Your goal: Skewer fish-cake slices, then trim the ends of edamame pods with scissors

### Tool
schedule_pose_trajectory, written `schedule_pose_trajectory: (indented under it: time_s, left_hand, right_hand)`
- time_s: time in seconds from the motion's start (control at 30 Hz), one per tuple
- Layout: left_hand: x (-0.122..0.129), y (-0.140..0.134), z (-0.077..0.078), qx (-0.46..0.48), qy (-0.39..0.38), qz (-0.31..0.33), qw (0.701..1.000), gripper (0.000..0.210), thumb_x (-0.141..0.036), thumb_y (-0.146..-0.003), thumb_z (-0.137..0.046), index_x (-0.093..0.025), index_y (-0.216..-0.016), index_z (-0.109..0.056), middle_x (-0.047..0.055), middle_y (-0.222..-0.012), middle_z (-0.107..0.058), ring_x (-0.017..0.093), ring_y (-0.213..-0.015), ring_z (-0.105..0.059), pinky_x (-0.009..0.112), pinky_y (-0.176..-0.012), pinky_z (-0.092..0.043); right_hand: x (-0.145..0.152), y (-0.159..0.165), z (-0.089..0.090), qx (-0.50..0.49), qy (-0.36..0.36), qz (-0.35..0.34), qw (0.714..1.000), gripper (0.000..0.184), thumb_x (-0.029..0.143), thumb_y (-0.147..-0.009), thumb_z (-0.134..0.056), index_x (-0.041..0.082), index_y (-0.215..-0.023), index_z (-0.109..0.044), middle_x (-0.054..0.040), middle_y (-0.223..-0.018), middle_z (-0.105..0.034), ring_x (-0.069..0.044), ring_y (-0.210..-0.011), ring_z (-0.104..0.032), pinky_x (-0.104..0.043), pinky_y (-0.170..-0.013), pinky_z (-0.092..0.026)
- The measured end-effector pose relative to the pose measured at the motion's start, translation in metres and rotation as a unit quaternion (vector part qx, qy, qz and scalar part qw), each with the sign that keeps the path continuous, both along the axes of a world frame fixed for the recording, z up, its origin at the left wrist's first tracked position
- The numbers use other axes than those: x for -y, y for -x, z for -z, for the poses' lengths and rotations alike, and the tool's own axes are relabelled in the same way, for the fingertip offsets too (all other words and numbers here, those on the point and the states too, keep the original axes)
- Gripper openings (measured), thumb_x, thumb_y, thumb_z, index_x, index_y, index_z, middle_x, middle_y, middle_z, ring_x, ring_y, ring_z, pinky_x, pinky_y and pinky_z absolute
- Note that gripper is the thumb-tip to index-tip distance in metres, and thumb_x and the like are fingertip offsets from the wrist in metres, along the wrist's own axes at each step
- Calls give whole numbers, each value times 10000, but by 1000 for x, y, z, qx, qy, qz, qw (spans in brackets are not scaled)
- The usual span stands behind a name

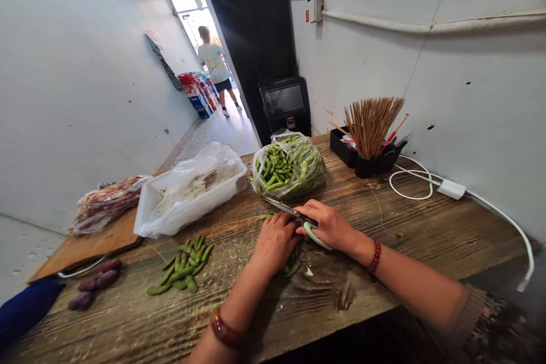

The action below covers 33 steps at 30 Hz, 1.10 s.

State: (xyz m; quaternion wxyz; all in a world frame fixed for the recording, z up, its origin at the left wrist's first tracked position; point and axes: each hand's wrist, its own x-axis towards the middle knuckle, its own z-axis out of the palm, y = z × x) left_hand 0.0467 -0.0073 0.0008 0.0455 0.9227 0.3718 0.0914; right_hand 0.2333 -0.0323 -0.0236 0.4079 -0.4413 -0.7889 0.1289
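Note:
My right hand point(326, 224) is closed around scissors point(314, 235) with pale green handles; their blades point up and left, spread a little apart. Beside it, my left hand point(275, 242) has its fingers curled down. A green edamame pod point(268, 216) pokes out at its fingertips, just under the blades. More pods point(292, 264) lie on the table below my left palm, partly hidden by it. Beyond the hands stands a clear plastic bag point(313, 173) full of edamame pods. To the left, a small pile of edamame point(183, 264) rests on the wood.
A white tub point(149, 216) covered with plastic film stands back left, near a bagged reddish food point(106, 202) on a cutting board point(102, 239). Purple tubers point(96, 283) lie left. Back right are a skewer holder point(371, 165) and a white cable point(452, 189). A person point(215, 65) stands in the doorway.

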Motion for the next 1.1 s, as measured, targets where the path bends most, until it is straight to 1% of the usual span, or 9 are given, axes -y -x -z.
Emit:
schedule_pose_trajectory:
  time_s: [0.23, 0.4, 0.5, 0.57, 0.67, 0.77, 0.93, 1.03, 1.1]
  left_hand:
    - [-8, 27, 6, 97, 37, -13, 994, 93, -146, -818, -589, -176, -847, -672, 117, -1038, -675, 259, -977, -601, 419, -864, -459]
    - [-14, 40, 5, 268, 132, -69, 952, 68, -195, -775, -629, -187, -829, -670, 71, -908, -714, 222, -888, -639, 364, -834, -471]
    - [-15, 45, -3, 362, 205, -119, 901, 114, -288, -764, -663, -184, -810, -674, 58, -857, -727, 209, -835, -652, 332, -791, -477]
    - [-15, 47, -9, 445, 256, -142, 846, 174, -343, -769, -670, -179, -823, -646, 58, -854, -733, 191, -806, -655, 304, -751, -482]
    - [-13, 49, -14, 541, 305, -161, 767, 255, -382, -762, -691, -178, -867, -580, 45, -801, -726, 151, -689, -637, 233, -585, -449]
    - [-10, 47, -15, 565, 349, -169, 728, 307, -375, -731, -730, -176, -901, -570, 26, -736, -709, 120, -589, -596, 187, -467, -365]
    - [-5, 40, -18, 564, 397, -148, 709, 332, -363, -728, -743, -157, -977, -668, 58, -824, -727, 136, -702, -634, 221, -595, -483]
    - [-3, 39, -20, 554, 399, -141, 717, 328, -374, -746, -723, -154, -988, -703, 82, -891, -732, 172, -777, -652, 264, -665, -516]
    - [-3, 39, -21, 537, 394, -136, 733, 314, -372, -755, -711, -154, -980, -717, 85, -915, -733, 183, -795, -650, 277, -690, -517]
  right_hand:
    - [-2, -1, 2, -1, -12, 0, 1000, 421, 284, -824, -712, 184, -1214, -591, -93, -1053, -637, -206, -930, -642, -327, -824, -531]
    - [-2, -2, 2, -7, -12, 1, 1000, 403, 292, -830, -702, 193, -1208, -599, -90, -1036, -639, -202, -911, -642, -323, -806, -532]
    - [-2, -2, 1, -14, -10, -2, 1000, 399, 299, -830, -702, 192, -1202, -605, -90, -1024, -639, -200, -897, -641, -318, -787, -536]
    - [-2, -2, 1, -24, -10, -5, 1000, 397, 301, -829, -703, 188, -1198, -610, -89, -1007, -640, -198, -887, -641, -317, -781, -538]
    - [-3, -2, 2, -47, -16, -11, 999, 400, 319, -825, -707, 193, -1194, -618, -84, -989, -642, -191, -867, -636, -316, -772, -538]
    - [-3, -1, 3, -73, -23, -26, 997, 401, 344, -821, -709, 193, -1182, -626, -81, -984, -644, -184, -857, -629, -313, -765, -533]
    - [-1, -1, 0, -69, 1, -44, 997, 424, 359, -800, -731, 186, -1173, -632, -79, -984, -640, -182, -857, -624, -305, -754, -521]
    - [1, -1, -3, -50, 19, -48, 997, 474, 358, -781, -748, 189, -1203, -615, -80, -1008, -625, -189, -879, -617, -318, -775, -517]
    - [2, -1, -4, -39, 28, -51, 998, 506, 351, -773, -755, 196, -1229, -599, -81, -1029, -614, -193, -895, -612, -327, -788, -517]
